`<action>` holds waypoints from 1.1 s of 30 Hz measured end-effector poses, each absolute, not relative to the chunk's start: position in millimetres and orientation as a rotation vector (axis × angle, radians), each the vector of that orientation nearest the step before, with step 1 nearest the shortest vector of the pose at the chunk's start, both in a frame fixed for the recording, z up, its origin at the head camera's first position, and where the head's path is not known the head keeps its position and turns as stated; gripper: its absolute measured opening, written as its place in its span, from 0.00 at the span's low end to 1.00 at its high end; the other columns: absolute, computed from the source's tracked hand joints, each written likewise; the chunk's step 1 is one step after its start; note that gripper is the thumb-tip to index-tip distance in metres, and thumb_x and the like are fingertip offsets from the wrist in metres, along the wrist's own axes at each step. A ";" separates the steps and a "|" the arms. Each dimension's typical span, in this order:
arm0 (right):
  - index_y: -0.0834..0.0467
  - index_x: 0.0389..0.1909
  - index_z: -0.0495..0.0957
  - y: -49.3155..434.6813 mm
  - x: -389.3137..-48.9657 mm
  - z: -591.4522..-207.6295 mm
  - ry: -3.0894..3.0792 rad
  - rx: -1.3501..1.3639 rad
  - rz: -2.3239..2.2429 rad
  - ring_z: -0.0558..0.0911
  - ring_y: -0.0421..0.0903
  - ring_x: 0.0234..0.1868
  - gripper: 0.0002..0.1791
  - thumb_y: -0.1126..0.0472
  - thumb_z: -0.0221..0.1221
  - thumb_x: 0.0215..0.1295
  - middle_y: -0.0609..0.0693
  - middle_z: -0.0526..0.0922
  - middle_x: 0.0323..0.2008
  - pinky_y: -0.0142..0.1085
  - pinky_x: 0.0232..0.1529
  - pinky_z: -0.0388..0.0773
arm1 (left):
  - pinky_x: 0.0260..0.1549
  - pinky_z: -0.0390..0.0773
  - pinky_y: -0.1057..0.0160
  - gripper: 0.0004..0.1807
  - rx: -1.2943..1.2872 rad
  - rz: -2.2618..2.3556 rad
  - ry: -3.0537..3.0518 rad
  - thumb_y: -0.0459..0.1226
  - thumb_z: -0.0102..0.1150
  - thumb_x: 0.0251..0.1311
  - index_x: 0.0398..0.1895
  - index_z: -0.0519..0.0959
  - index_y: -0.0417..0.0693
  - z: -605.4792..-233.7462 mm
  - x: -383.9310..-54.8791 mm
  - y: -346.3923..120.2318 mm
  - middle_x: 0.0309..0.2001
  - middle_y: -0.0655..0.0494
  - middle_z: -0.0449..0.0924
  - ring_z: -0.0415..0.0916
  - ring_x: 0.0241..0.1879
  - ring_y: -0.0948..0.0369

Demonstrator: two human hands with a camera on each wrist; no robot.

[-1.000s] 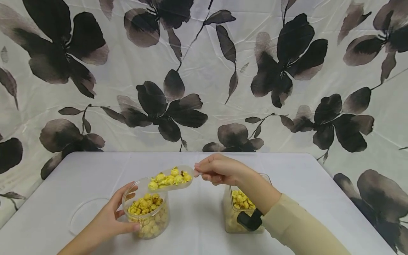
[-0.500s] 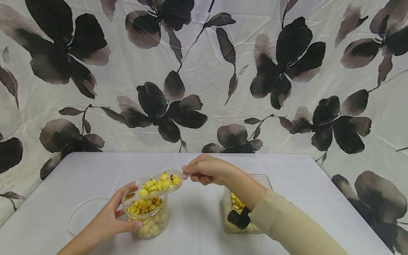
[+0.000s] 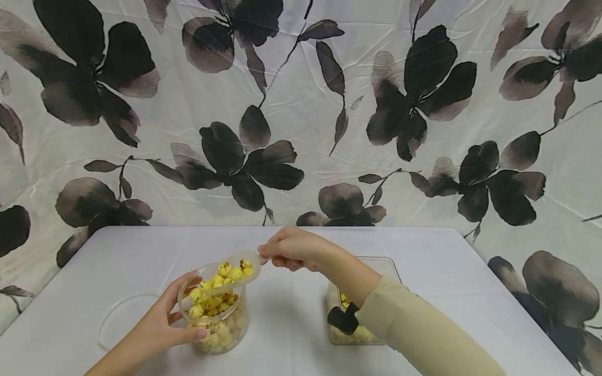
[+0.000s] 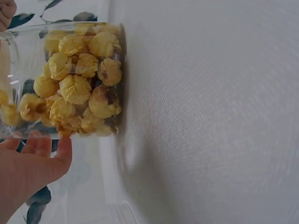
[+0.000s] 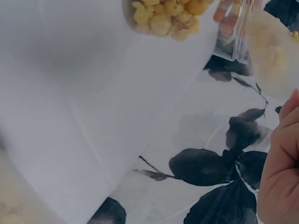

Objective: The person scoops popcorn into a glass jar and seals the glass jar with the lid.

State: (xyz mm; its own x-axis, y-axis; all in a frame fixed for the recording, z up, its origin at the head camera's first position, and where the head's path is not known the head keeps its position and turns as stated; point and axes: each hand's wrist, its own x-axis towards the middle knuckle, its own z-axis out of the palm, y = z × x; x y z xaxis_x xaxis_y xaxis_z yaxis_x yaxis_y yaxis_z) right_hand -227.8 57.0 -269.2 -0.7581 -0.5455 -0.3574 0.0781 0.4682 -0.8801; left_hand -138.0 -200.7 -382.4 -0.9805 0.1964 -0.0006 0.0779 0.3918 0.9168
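A clear round jar (image 3: 224, 334) partly filled with yellow popcorn (image 4: 74, 88) stands on the table at centre left. My left hand (image 3: 162, 318) grips its side, thumb at the front and fingers round the back. My right hand (image 3: 293, 248) pinches the handle of a translucent scoop (image 3: 254, 269), which tilts down to the left over the jar's mouth. Popcorn lies in the scoop, and some pieces reach into the jar at its lip. In the right wrist view, the scoop (image 5: 271, 56) overlaps the jar's rim and the right hand (image 5: 282, 163) shows at the edge.
A clear square container (image 3: 334, 334) with popcorn stands at centre right, partly hidden under my right forearm and a black wrist mount (image 3: 343, 319). A clear round lid (image 3: 105, 318) lies left of the jar. A floral cloth (image 3: 329, 125) hangs behind the white table (image 3: 437, 271).
My right hand has moved left with the scoop, which is now over the jar and more tilted. Popcorn has slid toward its lip and into the jar. My left hand stays on the jar.
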 end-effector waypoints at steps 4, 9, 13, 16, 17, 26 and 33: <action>0.66 0.31 0.81 53.7 -226.7 -266.8 2.149 -0.436 -1.278 0.55 0.39 0.11 0.14 0.60 0.53 0.67 0.48 0.64 0.12 0.28 0.14 0.52 | 0.49 0.62 0.33 0.52 0.221 1.643 2.525 0.37 0.69 0.48 0.72 0.46 0.52 -382.6 -138.5 -200.9 0.69 0.44 0.51 0.45 0.67 0.43; 0.67 0.31 0.81 50.4 -225.4 -264.5 2.187 -0.504 -1.254 0.54 0.39 0.10 0.13 0.61 0.54 0.67 0.48 0.64 0.11 0.28 0.14 0.51 | 0.51 0.61 0.34 0.52 0.201 1.641 2.513 0.38 0.70 0.47 0.72 0.46 0.53 -382.2 -138.3 -201.3 0.69 0.43 0.51 0.43 0.67 0.43; 0.66 0.29 0.82 47.7 -224.8 -263.8 2.229 -0.555 -1.238 0.54 0.40 0.10 0.14 0.61 0.54 0.67 0.48 0.63 0.10 0.29 0.14 0.52 | 0.51 0.62 0.34 0.52 0.219 1.663 2.502 0.37 0.69 0.48 0.72 0.46 0.52 -382.8 -138.2 -201.7 0.70 0.43 0.50 0.42 0.67 0.43; 0.65 0.26 0.82 44.4 -223.1 -263.3 2.303 -0.617 -1.206 0.57 0.40 0.12 0.14 0.61 0.54 0.67 0.48 0.63 0.10 0.30 0.16 0.54 | 0.51 0.62 0.35 0.51 0.225 1.675 2.499 0.36 0.69 0.48 0.72 0.47 0.52 -383.0 -138.2 -201.5 0.70 0.44 0.49 0.42 0.67 0.43; 0.64 0.26 0.83 43.1 -222.3 -263.5 2.339 -0.648 -1.186 0.59 0.40 0.13 0.14 0.61 0.54 0.66 0.48 0.65 0.11 0.30 0.16 0.55 | 0.51 0.62 0.35 0.51 0.225 1.675 2.498 0.36 0.69 0.48 0.72 0.47 0.51 -382.9 -138.1 -201.5 0.70 0.44 0.49 0.42 0.67 0.43; 0.59 0.27 0.84 31.3 -209.5 -263.1 2.686 -1.169 -0.768 0.67 0.37 0.16 0.12 0.60 0.56 0.66 0.42 0.76 0.17 0.26 0.19 0.63 | 0.51 0.63 0.37 0.51 0.229 1.668 2.510 0.36 0.69 0.49 0.71 0.47 0.52 -383.1 -137.9 -201.5 0.69 0.43 0.52 0.46 0.66 0.45; 0.55 0.24 0.80 29.3 -199.6 -267.4 2.816 -1.508 -0.404 0.65 0.35 0.17 0.12 0.56 0.55 0.67 0.40 0.68 0.14 0.23 0.17 0.58 | 0.51 0.65 0.39 0.50 0.253 1.675 2.526 0.36 0.69 0.48 0.71 0.47 0.52 -384.8 -137.7 -202.4 0.68 0.44 0.53 0.48 0.64 0.48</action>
